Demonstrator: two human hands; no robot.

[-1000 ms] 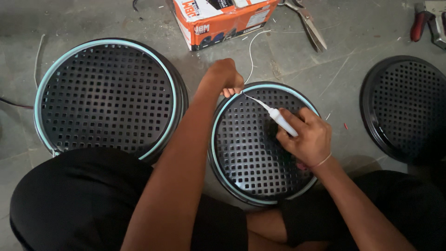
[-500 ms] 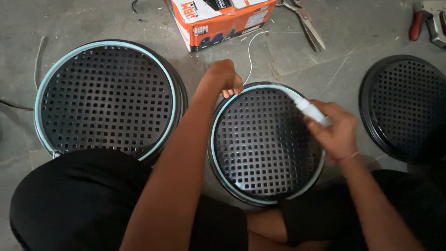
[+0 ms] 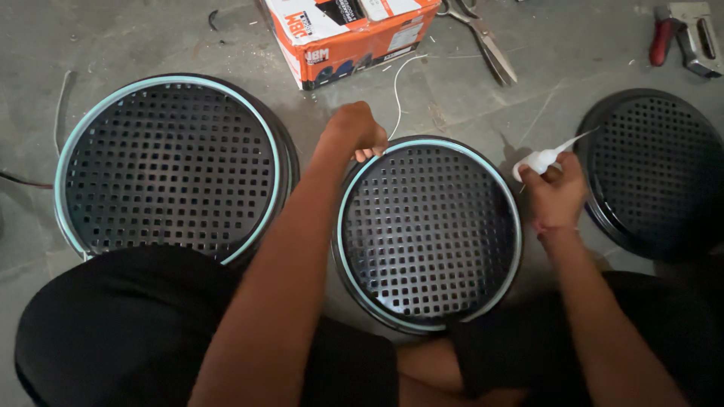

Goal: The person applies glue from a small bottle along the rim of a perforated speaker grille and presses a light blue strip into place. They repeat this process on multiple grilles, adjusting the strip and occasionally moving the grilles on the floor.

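A round black perforated grille (image 3: pixel 430 234) with a pale blue strip around its rim lies on the floor in front of me. My left hand (image 3: pixel 354 130) pinches the strip and a thin white cord (image 3: pixel 397 90) at the grille's top edge. My right hand (image 3: pixel 556 192) holds a small white glue bottle (image 3: pixel 544 157) with a long nozzle, off the grille's right side, nozzle pointing up and right.
A larger grille (image 3: pixel 170 169) with the same pale rim sits at left. A plain black grille (image 3: pixel 660 169) lies at right. An orange and white carton (image 3: pixel 347 38), scissors (image 3: pixel 483 38) and a red-handled staple gun (image 3: pixel 686 34) lie at the back.
My right hand has carried the glue bottle from the grille's top rim, near my left hand, out to the right past the grille's edge. My left hand has stayed on the rim.
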